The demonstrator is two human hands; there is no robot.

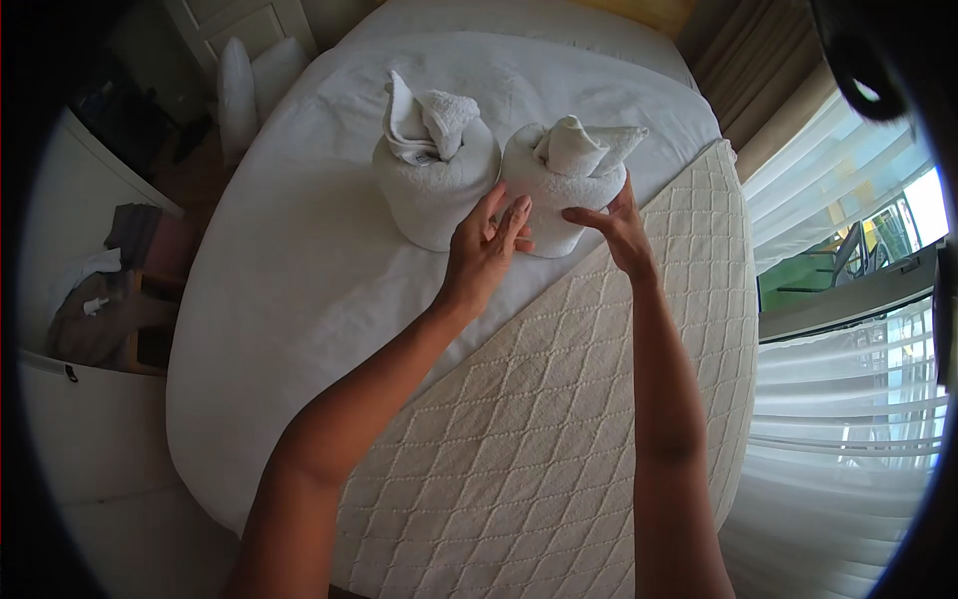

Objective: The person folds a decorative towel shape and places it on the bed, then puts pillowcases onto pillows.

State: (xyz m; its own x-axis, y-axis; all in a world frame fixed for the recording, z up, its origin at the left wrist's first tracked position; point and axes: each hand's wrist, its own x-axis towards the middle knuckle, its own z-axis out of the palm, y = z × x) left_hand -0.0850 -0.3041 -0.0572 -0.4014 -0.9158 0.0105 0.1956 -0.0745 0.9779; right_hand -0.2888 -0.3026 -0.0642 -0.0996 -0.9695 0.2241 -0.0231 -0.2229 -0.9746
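Two white rolled towels stand upright on the bed, each with folded, pointed ends rising from its top. My hands are at the right rolled towel point(547, 190), one on either side. At its lower left is my left hand point(486, 245), with the thumb along the front and the fingers curled partly out of sight between the two rolls. My right hand point(621, 228) grips the right side, thumb across the front and fingers mostly hidden behind. The left rolled towel point(424, 205) stands close beside my left hand; a small dark mark shows near its folded top.
A white sheet point(289, 299) covers the bed. Over its right part lies a cream blanket point(519, 439) with a diamond pattern. Sheer curtains point(848, 439) hang at the window on the right. Pillows point(254, 90) stand beyond the bed's far left edge, near a white door point(239, 30).
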